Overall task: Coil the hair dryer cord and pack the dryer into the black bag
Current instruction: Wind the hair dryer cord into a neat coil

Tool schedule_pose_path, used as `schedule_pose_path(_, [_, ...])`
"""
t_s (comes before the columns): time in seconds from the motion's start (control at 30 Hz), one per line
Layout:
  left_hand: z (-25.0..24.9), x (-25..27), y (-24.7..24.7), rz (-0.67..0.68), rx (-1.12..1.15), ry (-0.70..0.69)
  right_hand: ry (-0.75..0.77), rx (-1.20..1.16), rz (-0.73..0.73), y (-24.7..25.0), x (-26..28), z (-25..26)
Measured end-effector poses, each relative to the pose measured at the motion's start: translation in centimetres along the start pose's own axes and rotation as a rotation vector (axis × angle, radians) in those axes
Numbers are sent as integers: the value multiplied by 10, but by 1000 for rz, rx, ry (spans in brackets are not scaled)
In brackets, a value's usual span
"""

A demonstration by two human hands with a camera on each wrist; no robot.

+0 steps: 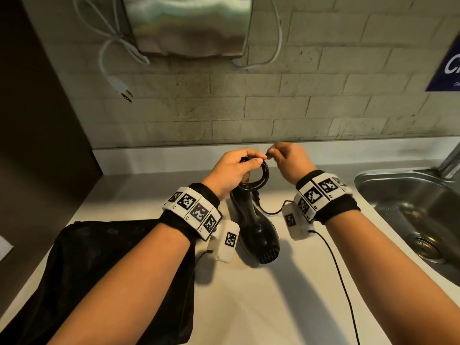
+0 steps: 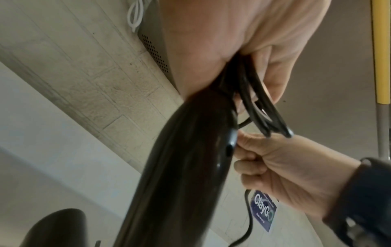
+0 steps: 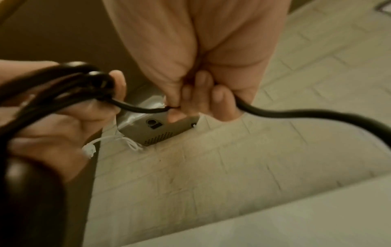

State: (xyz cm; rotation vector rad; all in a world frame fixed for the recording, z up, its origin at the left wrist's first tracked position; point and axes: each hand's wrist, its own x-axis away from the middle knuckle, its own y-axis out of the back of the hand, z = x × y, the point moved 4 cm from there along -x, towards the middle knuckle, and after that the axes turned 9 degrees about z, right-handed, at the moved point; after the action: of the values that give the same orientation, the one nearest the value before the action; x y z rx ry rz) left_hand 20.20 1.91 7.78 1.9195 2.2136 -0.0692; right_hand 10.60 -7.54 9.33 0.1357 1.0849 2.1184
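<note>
the black bag [image 1: 99,270] lies flat and unfilled on the counter [image 1: 273,307] at the left, and the hair dryer [image 1: 258,235] rests just beside it, so packing is still to come. the left hand [image 1: 231,170] grips the handle top with several finished cord loops [image 1: 263,174], while the right hand [image 1: 288,158] pinches the cord's loose run, with slack left to wind.

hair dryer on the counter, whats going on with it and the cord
A person is coiling the black cord. The left hand grips the loops together with the hair dryer handle, while the right hand pinches the next stretch of cord. Some cord lies loose on the counter. The black bag lies to the left, with the dryer not yet in it.
</note>
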Motion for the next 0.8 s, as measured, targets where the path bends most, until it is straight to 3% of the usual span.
schedule_pose_path(0.23, [0, -3, -3, 22, 38, 12, 41, 153, -153, 30, -5, 21])
schedule_pose_path(0.47, [-2, -7, -12, 101, -250, -52, 156, 222, -261, 46, 14, 46])
schedule_pose_path(0.6, [-6, -8, -15, 60, -378, -93, 219, 174, -284, 46, 28, 55])
schedule_pose_path(0.8, [-1, -6, -10, 10, -120, -101, 249, 45, -277, 29, 54, 55])
